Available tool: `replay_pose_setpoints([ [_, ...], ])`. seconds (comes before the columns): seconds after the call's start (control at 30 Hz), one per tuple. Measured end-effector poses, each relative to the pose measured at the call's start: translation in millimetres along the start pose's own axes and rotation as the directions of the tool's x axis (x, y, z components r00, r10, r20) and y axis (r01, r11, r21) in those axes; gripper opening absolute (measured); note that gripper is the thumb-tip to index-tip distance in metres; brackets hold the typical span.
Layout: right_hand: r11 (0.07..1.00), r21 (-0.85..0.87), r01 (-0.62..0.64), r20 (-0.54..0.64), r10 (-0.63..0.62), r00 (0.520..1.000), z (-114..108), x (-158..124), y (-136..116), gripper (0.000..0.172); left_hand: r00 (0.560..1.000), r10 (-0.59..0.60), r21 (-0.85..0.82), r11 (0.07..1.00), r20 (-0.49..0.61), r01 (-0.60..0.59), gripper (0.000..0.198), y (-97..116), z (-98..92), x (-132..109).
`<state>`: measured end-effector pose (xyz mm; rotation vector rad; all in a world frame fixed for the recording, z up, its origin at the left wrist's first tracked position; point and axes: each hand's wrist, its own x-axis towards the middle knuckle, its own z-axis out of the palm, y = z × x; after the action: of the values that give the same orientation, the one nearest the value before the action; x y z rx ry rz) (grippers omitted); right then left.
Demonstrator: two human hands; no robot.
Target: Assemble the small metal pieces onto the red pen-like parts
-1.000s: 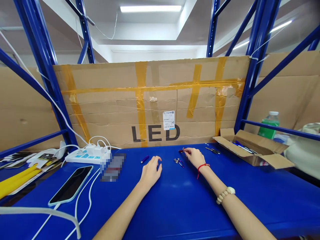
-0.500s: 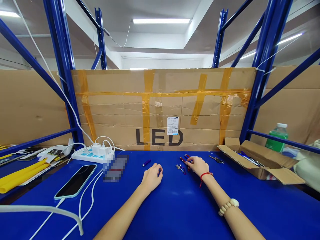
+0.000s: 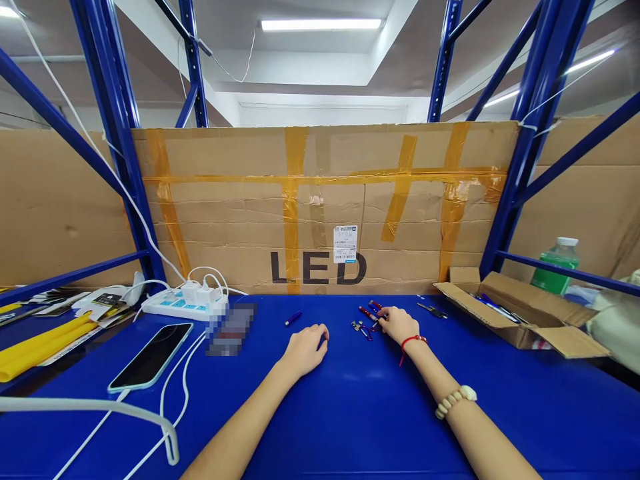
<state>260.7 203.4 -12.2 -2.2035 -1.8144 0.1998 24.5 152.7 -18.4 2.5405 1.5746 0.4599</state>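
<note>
Right hand (image 3: 399,325), with red cord (image 3: 414,340) worn at the wrist: fingers drawn down over the blue surface (image 3: 350,413) among small items; whether anything is gripped cannot be told (the fingertips are partly hidden); red rod (image 3: 367,312), laid just beside those fingertips, with a second red rod (image 3: 375,305) seen behind it; small metal item (image 3: 357,325) with purple parts, placed to the left of the hand; left hand (image 3: 306,349), loosely curled, thumb and forefinger held apart; purple rod (image 3: 293,319), laid beyond it; dark slim item (image 3: 433,311), laid farther right; open carton (image 3: 547,339), by which pens (image 3: 495,307) are contained; phone (image 3: 151,357) and white power strip (image 3: 173,305), set at left.
</note>
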Motion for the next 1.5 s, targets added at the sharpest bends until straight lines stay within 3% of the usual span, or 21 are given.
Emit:
replay_pose_setpoints([
  [0.2, 0.999, 0.037, 0.027, -0.097, -0.024, 0.995, -2, -5, -8, 0.031, 1.000, 0.013, 0.016, 1.000, 0.013, -0.013, 0.014, 0, 0.0, 0],
  [0.37, 0.955, 0.176, 0.238, -0.253, -0.189, 0.949, 0, -20, -29, 0.027, 1.000, 0.026, 0.023, 0.999, 0.010, -0.026, 0.014, -1, 1.1, -1],
  [0.47, 0.866, 0.211, 0.454, -0.290, -0.389, 0.875, 5, -32, -44, 0.025, 0.999, 0.038, 0.025, 0.999, 0.006, -0.038, 0.014, -2, 2.3, 0],
  [0.6, 0.692, 0.192, 0.696, -0.146, -0.681, 0.717, 11, -44, -58, 0.023, 0.999, 0.048, 0.036, 0.998, 0.005, -0.048, 0.016, -3, 4.1, 1],
  [0.67, 0.658, 0.190, 0.729, -0.100, -0.726, 0.681, 13, -45, -59, 0.021, 0.999, 0.045, 0.037, 0.998, 0.015, -0.045, 0.017, -3, 4.8, 1],
  [0.77, 0.691, 0.171, 0.703, -0.093, -0.699, 0.709, 13, -41, -54, 0.020, 1.000, 0.005, 0.047, 0.999, -0.008, -0.005, 0.016, -3, 5.2, 2],
  [1.03, 0.847, 0.048, 0.529, -0.191, -0.512, 0.837, 7, -26, -35, 0.023, 0.954, -0.164, 0.106, 0.975, -0.251, 0.195, 0.024, -5, 1.1, 5],
  [1.17, 0.899, -0.014, 0.437, -0.171, -0.433, 0.885, 4, -25, -31, 0.018, 0.929, -0.265, 0.104, 0.948, -0.259, 0.299, 0.033, -11, 2.7, 5],
  [1.33, 0.879, 0.023, 0.476, -0.089, -0.473, 0.877, 6, -23, -29, 0.015, 0.926, -0.340, 0.150, 0.919, -0.162, 0.364, 0.038, -20, 8.5, 5],
  [1.5, 0.860, 0.025, 0.509, -0.048, -0.508, 0.860, 9, -20, -26, 0.015, 0.943, -0.300, 0.100, 0.944, -0.144, 0.315, 0.033, -23, 8.3, 5],
])
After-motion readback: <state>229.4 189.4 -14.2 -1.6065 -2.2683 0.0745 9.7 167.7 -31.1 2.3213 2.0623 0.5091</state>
